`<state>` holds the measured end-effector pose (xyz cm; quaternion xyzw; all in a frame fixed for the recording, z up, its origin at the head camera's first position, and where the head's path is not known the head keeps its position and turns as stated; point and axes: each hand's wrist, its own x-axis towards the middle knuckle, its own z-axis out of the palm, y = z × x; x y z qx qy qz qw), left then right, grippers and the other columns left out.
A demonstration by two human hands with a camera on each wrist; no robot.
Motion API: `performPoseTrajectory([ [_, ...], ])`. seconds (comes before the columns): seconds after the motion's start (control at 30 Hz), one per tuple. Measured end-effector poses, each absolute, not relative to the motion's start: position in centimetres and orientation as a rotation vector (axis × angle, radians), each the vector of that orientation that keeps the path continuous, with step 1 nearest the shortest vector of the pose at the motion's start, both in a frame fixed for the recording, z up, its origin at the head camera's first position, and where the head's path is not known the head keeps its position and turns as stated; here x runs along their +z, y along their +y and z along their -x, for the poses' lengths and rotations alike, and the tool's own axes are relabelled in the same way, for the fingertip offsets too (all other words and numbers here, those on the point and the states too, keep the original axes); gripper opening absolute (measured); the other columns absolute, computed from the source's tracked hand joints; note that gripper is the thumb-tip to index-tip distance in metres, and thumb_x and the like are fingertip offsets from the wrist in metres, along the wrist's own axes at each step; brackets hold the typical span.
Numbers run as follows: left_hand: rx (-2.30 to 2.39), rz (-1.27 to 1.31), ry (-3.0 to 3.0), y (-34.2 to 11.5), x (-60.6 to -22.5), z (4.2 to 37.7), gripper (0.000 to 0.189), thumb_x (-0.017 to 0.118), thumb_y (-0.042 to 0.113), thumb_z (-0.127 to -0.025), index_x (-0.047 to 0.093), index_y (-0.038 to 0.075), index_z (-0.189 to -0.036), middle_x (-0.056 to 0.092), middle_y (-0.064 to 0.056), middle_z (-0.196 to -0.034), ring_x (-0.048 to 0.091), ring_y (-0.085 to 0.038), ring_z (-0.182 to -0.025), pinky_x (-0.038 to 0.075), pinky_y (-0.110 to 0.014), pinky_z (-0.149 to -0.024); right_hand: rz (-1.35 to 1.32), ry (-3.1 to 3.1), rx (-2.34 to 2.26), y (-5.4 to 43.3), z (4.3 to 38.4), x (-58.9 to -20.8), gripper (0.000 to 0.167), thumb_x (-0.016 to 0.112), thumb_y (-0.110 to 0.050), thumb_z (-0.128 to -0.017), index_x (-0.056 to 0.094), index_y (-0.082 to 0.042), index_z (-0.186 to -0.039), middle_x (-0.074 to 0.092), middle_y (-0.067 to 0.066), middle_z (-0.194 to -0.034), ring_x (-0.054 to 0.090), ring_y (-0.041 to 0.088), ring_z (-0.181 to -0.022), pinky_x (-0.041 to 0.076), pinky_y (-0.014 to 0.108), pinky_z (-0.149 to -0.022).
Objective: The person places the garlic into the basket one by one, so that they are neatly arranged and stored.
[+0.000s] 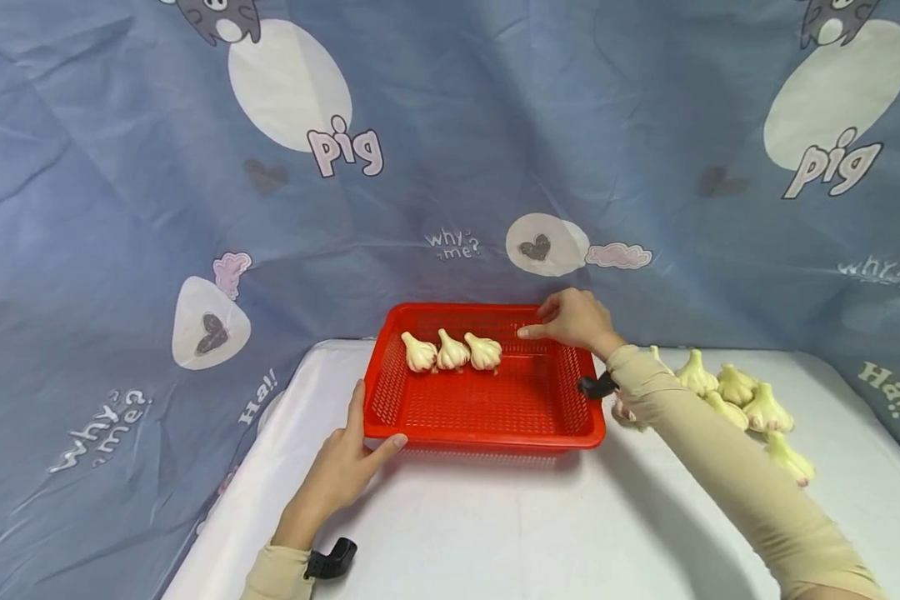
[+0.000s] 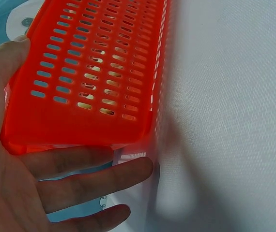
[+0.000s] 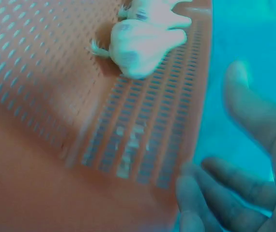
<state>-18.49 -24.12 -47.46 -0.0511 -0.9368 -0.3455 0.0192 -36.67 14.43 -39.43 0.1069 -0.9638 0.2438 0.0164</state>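
A red plastic basket (image 1: 487, 400) with slotted walls stands on the white table. Three pale garlic bulbs (image 1: 453, 352) sit in a row along its back, toward the left. My left hand (image 1: 341, 467) lies at the basket's front left corner, thumb on the front rim. In the left wrist view its other fingers (image 2: 97, 186) stretch out straight beside the corner. Over the back right of the basket is my right hand (image 1: 579, 321), fingers loosely bent and holding nothing. The right wrist view shows those fingers (image 3: 239, 193) by the rim, apart from the nearest bulb (image 3: 143, 48).
More garlic bulbs (image 1: 737, 387) are heaped on the table to the right of the basket, partly behind my right forearm. A blue printed cloth (image 1: 450, 167) hangs behind the white table (image 1: 487, 533), close to the basket's back rim.
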Motion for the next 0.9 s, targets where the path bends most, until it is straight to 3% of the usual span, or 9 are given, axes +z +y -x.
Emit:
performPoseTrajectory([
  [0.23, -1.076, 0.171, -2.924, -23.8, -47.5, 18.7, 0.117, 0.07, 0.065, -0.094, -0.002, 0.017, -0.172, 0.075, -0.005, -0.088, 0.068, -0.009, -0.076, 0.056, -0.047, -0.088, -0.225, -3.031, 0.584, 22.5, 33.6, -37.2, 0.065, 0.089, -0.066, -0.074, 0.083, -0.013, -0.11, 0.082, 0.007, -0.108, 0.073, 0.034, -0.099, 0.052, 0.046, -0.068],
  [0.53, -1.07, 0.164, -2.933, -24.2, -47.4, 18.6, 0.116, 0.07, 0.064, -0.095, -0.005, 0.021, -0.172, 0.077, -0.009, -0.096, 0.069, -0.008, -0.077, 0.056, -0.047, -0.087, -0.163, -3.11, 0.414, 30.1, 29.7, -35.9, 0.082, 0.085, -0.072, -0.075, 0.077, -0.007, -0.124, 0.074, 0.021, -0.128, 0.065, 0.054, -0.117, 0.054, 0.057, -0.072],
  [0.73, -1.061, 0.179, -2.936, -24.2, -47.4, 18.7, 0.115, 0.069, 0.063, -0.097, -0.006, 0.02, -0.172, 0.075, -0.004, -0.084, 0.069, -0.009, -0.078, 0.056, -0.05, -0.09, -0.211, -3.203, 0.28, 34.6, 26.3, -36.0, 0.081, 0.087, -0.064, -0.077, 0.074, 0.001, -0.125, 0.074, 0.026, -0.124, 0.067, 0.056, -0.111, 0.057, 0.06, -0.074],
  [0.9, -1.066, 0.181, -2.946, -24.2, -47.3, 18.7, 0.115, 0.069, 0.062, -0.097, -0.008, 0.02, -0.172, 0.075, -0.004, -0.086, 0.068, -0.01, -0.077, 0.056, -0.047, -0.087, -0.221, -3.272, 0.23, 38.4, 23.6, -37.3, 0.082, 0.089, -0.056, -0.078, 0.069, 0.008, -0.125, 0.073, 0.03, -0.12, 0.069, 0.054, -0.102, 0.057, 0.058, -0.071],
])
